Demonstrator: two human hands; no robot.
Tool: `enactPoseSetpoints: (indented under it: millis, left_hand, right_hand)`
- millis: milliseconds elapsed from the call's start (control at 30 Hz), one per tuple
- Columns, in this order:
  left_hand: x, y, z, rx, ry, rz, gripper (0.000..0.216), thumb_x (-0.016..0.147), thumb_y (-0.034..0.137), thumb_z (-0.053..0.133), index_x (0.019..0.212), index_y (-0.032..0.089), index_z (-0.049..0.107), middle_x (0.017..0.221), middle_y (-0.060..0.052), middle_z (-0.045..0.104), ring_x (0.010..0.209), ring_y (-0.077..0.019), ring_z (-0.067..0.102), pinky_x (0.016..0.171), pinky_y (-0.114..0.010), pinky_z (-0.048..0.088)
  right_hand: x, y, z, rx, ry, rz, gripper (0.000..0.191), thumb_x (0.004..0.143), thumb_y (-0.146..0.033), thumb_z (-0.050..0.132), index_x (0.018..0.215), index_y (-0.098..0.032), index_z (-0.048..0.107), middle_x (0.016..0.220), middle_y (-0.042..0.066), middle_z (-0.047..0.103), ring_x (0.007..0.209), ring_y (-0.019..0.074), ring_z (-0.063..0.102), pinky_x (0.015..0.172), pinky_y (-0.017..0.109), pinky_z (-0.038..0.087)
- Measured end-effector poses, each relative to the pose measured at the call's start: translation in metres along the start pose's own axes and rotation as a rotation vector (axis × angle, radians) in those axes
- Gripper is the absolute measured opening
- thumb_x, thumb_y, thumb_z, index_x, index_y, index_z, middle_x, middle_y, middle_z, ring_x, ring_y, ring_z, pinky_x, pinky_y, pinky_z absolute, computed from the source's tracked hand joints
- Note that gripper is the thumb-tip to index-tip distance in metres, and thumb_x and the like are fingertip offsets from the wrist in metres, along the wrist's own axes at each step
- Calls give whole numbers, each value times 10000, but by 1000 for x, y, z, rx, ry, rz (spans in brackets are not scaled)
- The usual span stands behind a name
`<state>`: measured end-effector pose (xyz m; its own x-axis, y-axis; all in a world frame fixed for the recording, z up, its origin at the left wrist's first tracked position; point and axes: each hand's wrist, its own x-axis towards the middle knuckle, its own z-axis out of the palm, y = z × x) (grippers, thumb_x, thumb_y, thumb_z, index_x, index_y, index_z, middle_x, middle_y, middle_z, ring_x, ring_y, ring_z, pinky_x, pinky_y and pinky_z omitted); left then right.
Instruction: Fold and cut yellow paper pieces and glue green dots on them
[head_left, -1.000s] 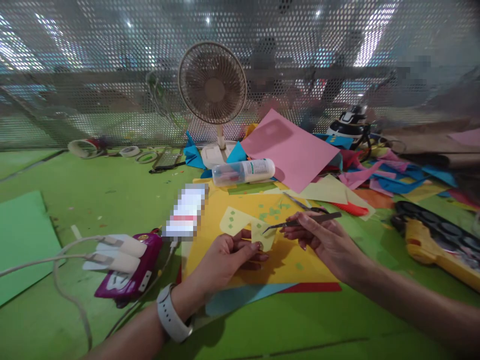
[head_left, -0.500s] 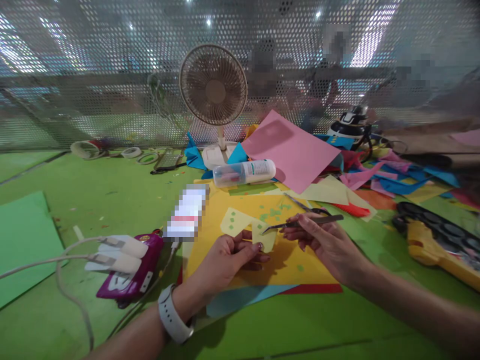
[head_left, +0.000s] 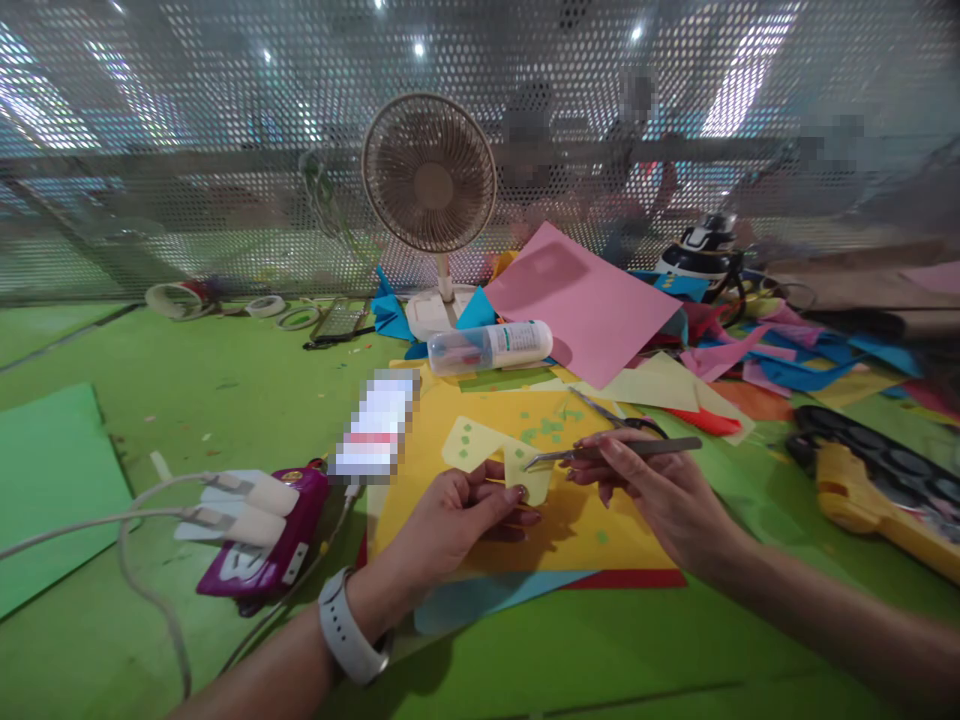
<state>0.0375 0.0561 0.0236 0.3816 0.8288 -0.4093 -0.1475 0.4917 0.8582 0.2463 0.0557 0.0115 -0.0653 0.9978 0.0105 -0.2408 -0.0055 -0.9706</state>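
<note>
My left hand [head_left: 469, 510] pinches a pale yellow paper piece [head_left: 534, 487] by its lower left part, above the yellow sheet [head_left: 442, 545]. A small green diamond shows near its top. Held in my right hand [head_left: 652, 490] are tweezers [head_left: 660, 445], their bent tip at the paper's surface; whether anything is between the tips I cannot tell. Another pale yellow piece [head_left: 480, 447] with several green diamonds lies just behind my left fingers. Small green paper bits [head_left: 546, 428] are scattered on the yellow sheet, near scissors [head_left: 592, 405] partly hidden by my right hand.
A phone [head_left: 375, 425] and a purple power strip [head_left: 255, 545] with plugs and cables are on the left. Behind stand a clear-capped bottle [head_left: 491, 347], lying down, and a fan [head_left: 431, 185]. Pink paper [head_left: 585, 300] and coloured scraps fill the back right; a yellow-handled tool [head_left: 847, 490] lies right.
The tweezers in my right hand have shifted slightly right and lie a little flatter, with the tip still at the paper. My left hand keeps its hold on the piece.
</note>
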Motion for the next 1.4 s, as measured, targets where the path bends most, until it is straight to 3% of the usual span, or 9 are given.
enactPoseSetpoints:
  millis: [1000, 1133, 1267, 1400]
  left_hand:
    - [-1, -1, -2, 4, -26, -7, 320, 696, 270, 698, 901, 163, 477, 735, -25, 688, 724, -157, 672, 697, -294, 528]
    - [-1, -2, -3, 6, -34, -5, 314, 691, 268, 702, 895, 160, 489, 728, -20, 683, 735, -164, 672, 685, -287, 527]
    - [-1, -2, -2, 23, -52, -15, 289, 683, 273, 707, 860, 151, 514, 707, -23, 685, 716, -166, 672, 692, -300, 528]
    - [-3, -1, 0, 28, -110, -41, 253, 676, 255, 713, 820, 155, 530, 689, -2, 679, 680, -152, 669, 681, -291, 526]
  right_hand:
    - [-2, -5, 0, 33, -39, 0, 143, 796, -318, 606, 868, -200, 643, 761, 45, 710, 699, 172, 671, 505, 220, 480]
    - [-1, -6, -3, 50, -32, -37, 162, 833, -326, 558, 922, -213, 630, 845, 50, 706, 722, 156, 667, 525, 215, 478]
    - [2, -6, -4, -51, -38, -146, 229, 888, -330, 462, 1085, -257, 554, 957, 47, 685, 882, 167, 641, 700, 278, 504]
    - [1, -4, -2, -261, -204, -212, 227, 857, -278, 521, 1083, -267, 543, 1043, 31, 635, 1044, 171, 558, 925, 356, 425]
